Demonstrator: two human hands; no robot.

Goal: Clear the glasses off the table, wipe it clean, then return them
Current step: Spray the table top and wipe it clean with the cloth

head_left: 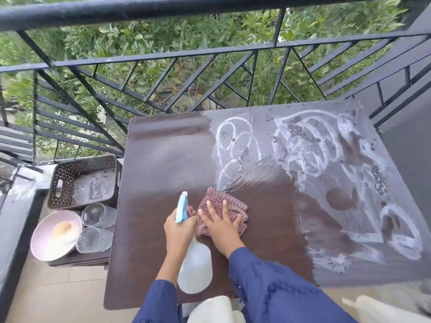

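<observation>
Head view: two glasses [96,215] (off the table [163,159]), one cloth [232,201], one bottle [194,269]

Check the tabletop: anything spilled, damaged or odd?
White foamy streaks cover the table's right side and far middle; they look like unwiped cleaner, not damage. The right hand presses the cloth beside them. Nothing else stands out.

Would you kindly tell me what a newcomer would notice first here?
White foam swirls cover the right half of the dark table. Near its front, the right hand presses a cloth flat while the left hand grips a spray bottle. Two glasses sit off the table, at its left.
</observation>
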